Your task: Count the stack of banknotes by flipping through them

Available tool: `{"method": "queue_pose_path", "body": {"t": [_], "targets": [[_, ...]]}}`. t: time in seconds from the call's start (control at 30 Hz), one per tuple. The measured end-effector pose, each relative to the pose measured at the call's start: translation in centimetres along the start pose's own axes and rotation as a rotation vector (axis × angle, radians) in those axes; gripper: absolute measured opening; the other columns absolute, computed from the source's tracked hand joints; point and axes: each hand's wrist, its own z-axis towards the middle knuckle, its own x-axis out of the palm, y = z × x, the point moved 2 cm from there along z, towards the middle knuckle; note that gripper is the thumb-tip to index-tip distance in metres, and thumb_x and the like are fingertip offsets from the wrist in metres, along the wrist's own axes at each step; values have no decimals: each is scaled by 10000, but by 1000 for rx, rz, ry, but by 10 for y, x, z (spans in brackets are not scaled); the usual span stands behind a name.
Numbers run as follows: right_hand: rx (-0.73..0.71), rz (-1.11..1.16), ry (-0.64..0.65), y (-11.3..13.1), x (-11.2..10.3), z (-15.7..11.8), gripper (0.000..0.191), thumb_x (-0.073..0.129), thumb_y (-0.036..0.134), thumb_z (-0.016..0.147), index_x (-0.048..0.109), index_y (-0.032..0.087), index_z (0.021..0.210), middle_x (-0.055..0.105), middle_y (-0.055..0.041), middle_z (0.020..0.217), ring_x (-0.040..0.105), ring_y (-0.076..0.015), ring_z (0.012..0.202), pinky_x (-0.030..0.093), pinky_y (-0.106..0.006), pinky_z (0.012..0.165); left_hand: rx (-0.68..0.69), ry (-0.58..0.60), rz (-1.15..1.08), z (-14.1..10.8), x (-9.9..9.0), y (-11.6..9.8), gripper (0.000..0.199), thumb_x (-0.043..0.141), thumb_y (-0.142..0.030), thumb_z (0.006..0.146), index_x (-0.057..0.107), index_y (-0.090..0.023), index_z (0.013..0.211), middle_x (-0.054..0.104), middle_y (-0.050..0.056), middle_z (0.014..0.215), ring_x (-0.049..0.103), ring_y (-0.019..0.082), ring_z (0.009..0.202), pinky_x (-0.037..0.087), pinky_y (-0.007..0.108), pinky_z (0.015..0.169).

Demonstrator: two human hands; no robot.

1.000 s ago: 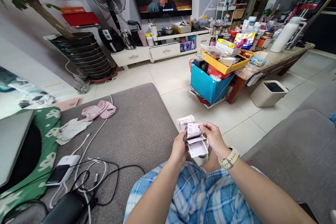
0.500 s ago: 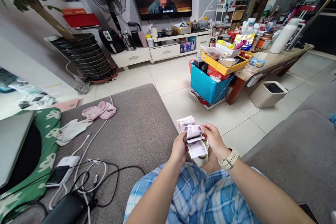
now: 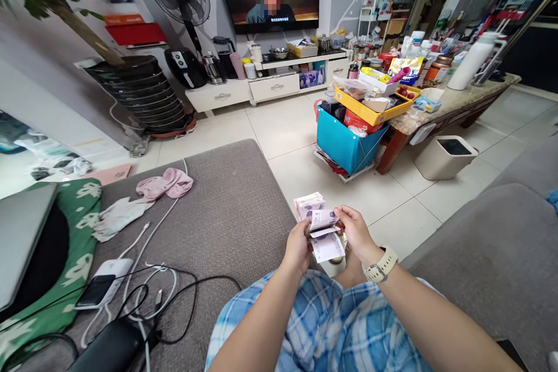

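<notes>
The left hand has its fingers closed on one end of the notes, while the right hand pinches their other end between nearly shut fingertips, the paper held above the lap with a stack just beyond. A lower note hangs splayed beneath and could slide out if the left grip eases, perhaps dropping to the floor; thin paper might also cling together, so that two come away as one, or crease if both hands pull.
</notes>
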Motion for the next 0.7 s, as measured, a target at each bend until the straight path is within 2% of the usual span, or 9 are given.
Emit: {"method": "queue_pose_path", "body": {"t": [0.13, 0.3, 0.43, 0.57, 0.7], "targets": [[24, 32, 8, -2, 1, 0, 489, 760, 637, 718, 529, 222, 603, 449, 47, 519, 374, -118, 486, 280, -283, 487, -9, -11, -5, -2, 1, -2, 266, 663, -308, 789, 725, -109, 953, 782, 103, 830, 747, 232, 755, 589, 332, 723], [66, 75, 68, 3, 4, -4, 518, 684, 702, 764, 597, 208, 636, 592, -17, 576, 508, -160, 539, 355, -296, 523, 7, -28, -18, -4, 3, -4, 215, 663, -284, 780, 732, -106, 882, 786, 109, 832, 747, 209, 742, 580, 304, 744], [36, 2, 94, 10, 5, -7, 458, 760, 616, 733, 603, 205, 605, 609, -14, 588, 514, -157, 569, 392, -302, 580, 25, -27, -16, -3, 1, -3, 199, 686, -279, 751, 725, -117, 861, 785, 96, 818, 739, 207, 711, 578, 310, 720], [19, -44, 40, 9, 4, -6, 422, 855, 530, 629, 589, 202, 613, 572, 20, 585, 485, -142, 582, 383, -292, 596, 50, -15, -11, -1, -1, -3, 198, 724, -258, 706, 711, -113, 842, 771, 89, 774, 722, 204, 669, 567, 310, 692], [41, -39, -74, 0, 0, -1, 460, 897, 507, 548, 597, 208, 727, 546, 45, 600, 489, -141, 588, 380, -282, 584, 62, 2, -16, -2, -1, -3, 225, 751, -209, 652, 709, -110, 849, 766, 84, 773, 711, 194, 661, 551, 293, 665]]}}
